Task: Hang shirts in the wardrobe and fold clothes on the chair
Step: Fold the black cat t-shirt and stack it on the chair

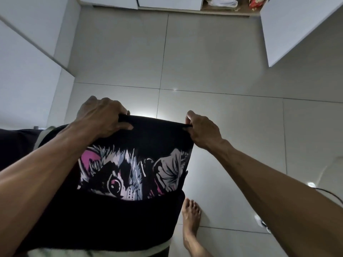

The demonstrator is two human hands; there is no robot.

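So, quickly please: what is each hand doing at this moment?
Left hand: closed, gripping the far edge of the black printed shirt.
Right hand: closed, pinching the same edge at its other corner.

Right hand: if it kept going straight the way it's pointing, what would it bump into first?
The right hand pinches one end of the black shirt's top edge and points across toward the left hand. Going straight on, it would probably meet that left hand first, though depth is hard to judge.
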